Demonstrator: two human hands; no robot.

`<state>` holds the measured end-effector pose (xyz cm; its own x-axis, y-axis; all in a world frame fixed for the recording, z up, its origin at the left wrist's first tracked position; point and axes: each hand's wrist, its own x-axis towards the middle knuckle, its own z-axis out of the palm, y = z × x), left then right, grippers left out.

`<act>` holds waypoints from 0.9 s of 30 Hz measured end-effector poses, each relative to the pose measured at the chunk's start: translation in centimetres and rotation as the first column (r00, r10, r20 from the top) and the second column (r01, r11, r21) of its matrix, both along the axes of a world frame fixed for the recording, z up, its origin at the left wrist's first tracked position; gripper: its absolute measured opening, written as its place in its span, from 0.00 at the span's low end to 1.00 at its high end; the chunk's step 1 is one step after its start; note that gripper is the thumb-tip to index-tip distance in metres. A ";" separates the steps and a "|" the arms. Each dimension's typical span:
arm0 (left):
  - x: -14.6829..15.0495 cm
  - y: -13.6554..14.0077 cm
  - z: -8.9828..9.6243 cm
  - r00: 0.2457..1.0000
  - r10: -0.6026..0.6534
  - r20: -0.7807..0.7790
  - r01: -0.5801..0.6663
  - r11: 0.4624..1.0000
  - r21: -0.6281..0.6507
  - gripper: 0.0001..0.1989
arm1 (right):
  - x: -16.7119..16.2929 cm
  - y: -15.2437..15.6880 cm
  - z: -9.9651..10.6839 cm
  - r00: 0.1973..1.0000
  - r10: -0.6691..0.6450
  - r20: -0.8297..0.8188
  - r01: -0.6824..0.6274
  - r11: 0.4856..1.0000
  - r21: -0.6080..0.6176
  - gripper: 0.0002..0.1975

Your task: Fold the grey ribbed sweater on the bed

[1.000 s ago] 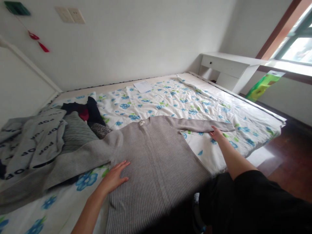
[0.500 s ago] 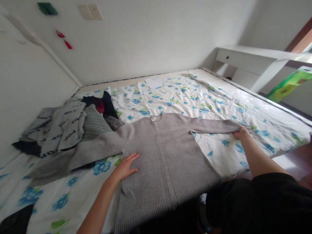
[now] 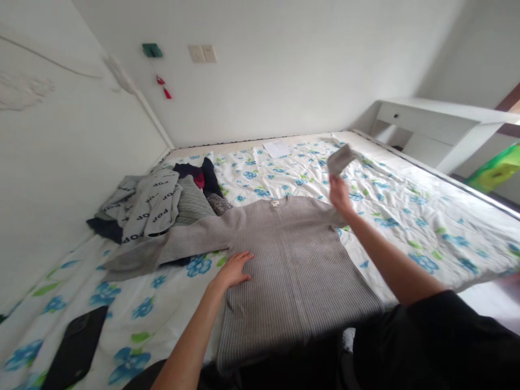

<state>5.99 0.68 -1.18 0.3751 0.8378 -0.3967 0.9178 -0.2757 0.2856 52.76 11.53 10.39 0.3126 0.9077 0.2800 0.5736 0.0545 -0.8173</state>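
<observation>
Sweater (image 3: 280,271), a single one, lay spread on the bed (image 3: 447,216) before us, collar (image 3: 276,204) farthest, its body's long axis running away from us; our left hand (image 3: 238,270), nearer its middle, rested ungripping on its left side, while our right hand (image 3: 340,193) grasped one sleeve (image 3: 340,160) aloft; we counted one phone (image 3: 75,346), one paper (image 3: 277,149), one clothes pile (image 3: 158,203)

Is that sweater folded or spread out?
Mostly spread: the sweater lies flat, one sleeve outstretched, the other's cuff up in the right hand.
</observation>
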 end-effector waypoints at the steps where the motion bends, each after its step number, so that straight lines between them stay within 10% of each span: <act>1: 0.0 -0.1 0.1 1.000 -0.001 -0.001 0.001 1.000 0.001 0.44 | -4.5 -1.0 -0.8 0.991 0.119 0.063 -0.118 0.993 -0.016 0.31; 5: 0.0 -0.2 0.5 1.000 0.012 -0.013 -0.012 1.000 0.012 0.45 | -15.6 -7.1 -7.1 0.557 0.758 0.338 -0.739 0.639 -0.214 0.34; 8: -0.1 -0.3 0.6 0.999 0.050 -0.011 -0.049 0.998 0.031 0.46 | -13.4 -11.3 -11.5 0.307 0.913 0.269 -0.799 0.401 -0.448 0.25; 15: -0.1 0.2 1.1 0.987 0.139 -0.077 -0.123 0.974 0.189 0.27 | 3.6 -12.1 -13.7 0.763 0.515 0.390 -0.292 0.814 -0.502 0.20; 19: -0.3 0.2 0.6 0.979 0.161 -0.126 -0.130 0.966 0.225 0.28 | 6.5 -10.5 -14.1 0.839 0.426 0.339 -0.210 0.828 -0.521 0.21; 27: -0.4 0.0 -0.2 0.978 0.131 -0.164 -0.100 0.977 0.187 0.34 | 3.3 -8.4 -15.7 0.696 0.539 0.475 -0.312 0.822 -0.476 0.33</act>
<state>5.58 0.67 -1.33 0.2096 0.9341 -0.2891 0.9777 -0.1963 0.0746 56.06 3.14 -5.33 -0.2471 0.9660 -0.0763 0.9107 0.2047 -0.3588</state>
